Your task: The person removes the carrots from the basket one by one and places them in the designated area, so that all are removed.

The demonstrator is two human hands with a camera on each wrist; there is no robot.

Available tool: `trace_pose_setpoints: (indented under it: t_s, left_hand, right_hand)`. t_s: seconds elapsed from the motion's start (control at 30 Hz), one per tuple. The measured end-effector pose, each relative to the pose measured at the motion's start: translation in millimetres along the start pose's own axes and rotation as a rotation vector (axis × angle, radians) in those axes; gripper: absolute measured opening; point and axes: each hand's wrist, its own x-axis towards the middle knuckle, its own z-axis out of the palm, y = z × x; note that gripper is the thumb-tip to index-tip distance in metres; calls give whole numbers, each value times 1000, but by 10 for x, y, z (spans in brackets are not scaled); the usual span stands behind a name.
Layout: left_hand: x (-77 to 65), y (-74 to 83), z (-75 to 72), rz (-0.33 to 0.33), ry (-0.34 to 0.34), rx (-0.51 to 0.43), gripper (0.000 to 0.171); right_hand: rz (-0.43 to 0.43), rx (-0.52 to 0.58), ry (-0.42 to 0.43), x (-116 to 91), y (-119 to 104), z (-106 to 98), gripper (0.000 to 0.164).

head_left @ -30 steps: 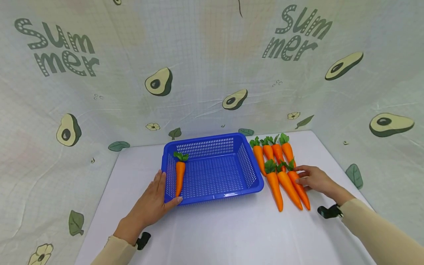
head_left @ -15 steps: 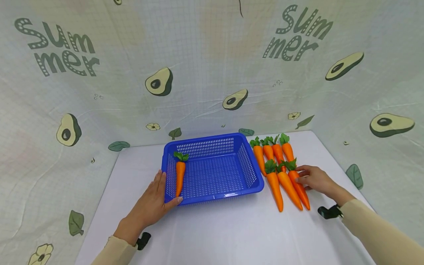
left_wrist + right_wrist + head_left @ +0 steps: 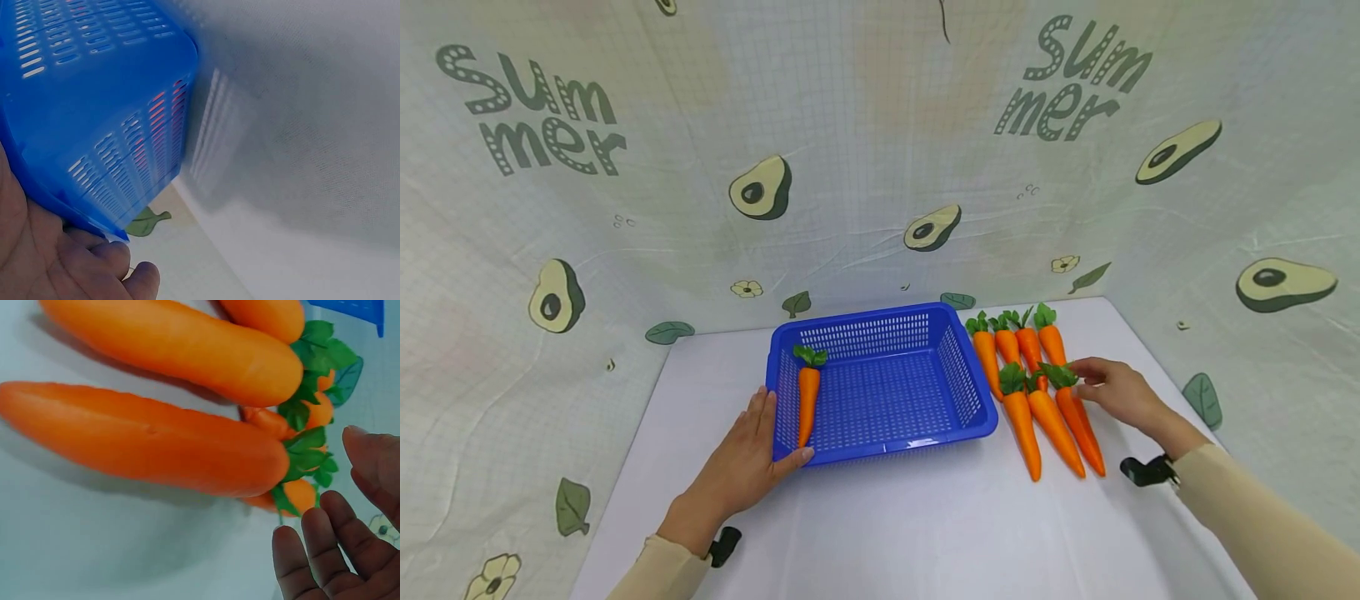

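Observation:
My left hand (image 3: pixel 730 458) rests against the near-left corner of a blue plastic basket (image 3: pixel 880 450), straight fingers along its left side and thumb on the front rim. Inside the basket, at its left, lies one carrot (image 3: pixel 808 404) with green leaves. My right hand (image 3: pixel 1123 396) is beside the leafy end of the rightmost front carrot (image 3: pixel 1084 433). In the right wrist view, thumb and fingers (image 3: pixel 322 540) are spread near that carrot's leaves (image 3: pixel 306 450), holding nothing. The carrot lies flat on the table.
Right of the basket, more carrots lie in two rows: a front row including an orange carrot (image 3: pixel 1021 437), and a back row with another carrot (image 3: pixel 985 354). A white cloth covers the table (image 3: pixel 910 533). A printed curtain (image 3: pixel 850 167) hangs behind and at both sides.
My right hand has moved slightly away from me, from the carrot's upper body to its leaves. That carrot has shifted a little. The left hand and basket stay in place.

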Motion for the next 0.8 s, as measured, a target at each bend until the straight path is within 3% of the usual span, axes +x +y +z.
trace_pose_setpoints:
  t_s: [0.47,0.8]
  left_hand:
    - [-56,-7,-47,-12,6,16,115]
    - [-2,39,-35,-18,-4,34,117]
  right_hand:
    - [-120,3,60,168,-677,-211,48]
    - [-220,35,26,325,-1486,-226,46]
